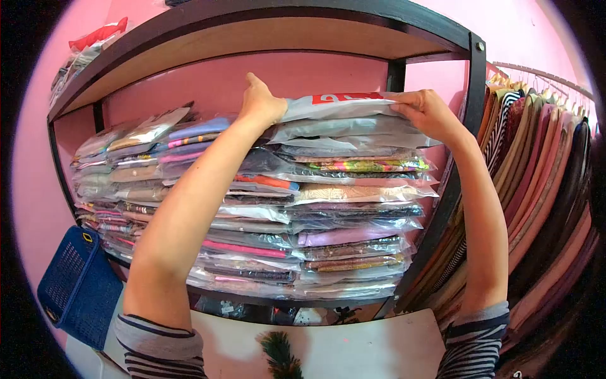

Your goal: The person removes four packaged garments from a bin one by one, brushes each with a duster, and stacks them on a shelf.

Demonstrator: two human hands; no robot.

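While both arms reach up to the shelf, I see the left hand resting on the left end of the top packet, a grey-white plastic bag with a red print that I can only partly read because it curls over the edge. Its fingers lie flat on the bag's far side, so I cannot tell whether they are closed on it. The right hand is clamped on the packet's right end, thumb below and fingers curled over the top. The packet sits on the very top of the right-hand stack of bagged clothes, just under the upper shelf board. A second stack stands beside it to the left, partly covered by my left forearm. The shelf frame cuts off a row of hanging garments on the right. A blue basket shows at lower left, half lost in the dark lens edge.
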